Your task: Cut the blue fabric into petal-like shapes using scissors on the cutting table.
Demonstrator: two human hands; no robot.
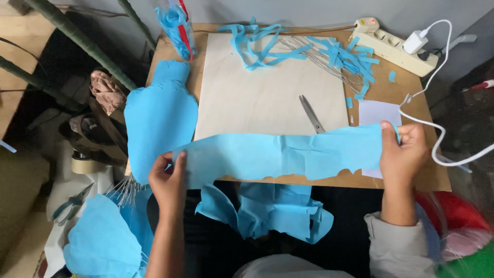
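Note:
A long strip of light blue crepe paper (278,154) is stretched flat across the near edge of a small wooden table (401,87). My left hand (169,180) pinches its left end. My right hand (403,151) grips its right end beside a white card (380,112). Scissors (311,114) lie shut on a pale board (257,92) just behind the strip. More torn blue paper (278,208) hangs over my lap below it.
Cut blue paper strips (339,54) and thin wires (314,54) lie at the back of the table. A power strip (391,49) with a white charger and cable (437,149) sits at the back right. Large blue paper pieces (159,118), tape roll (85,164) and pliers (72,202) are on the left.

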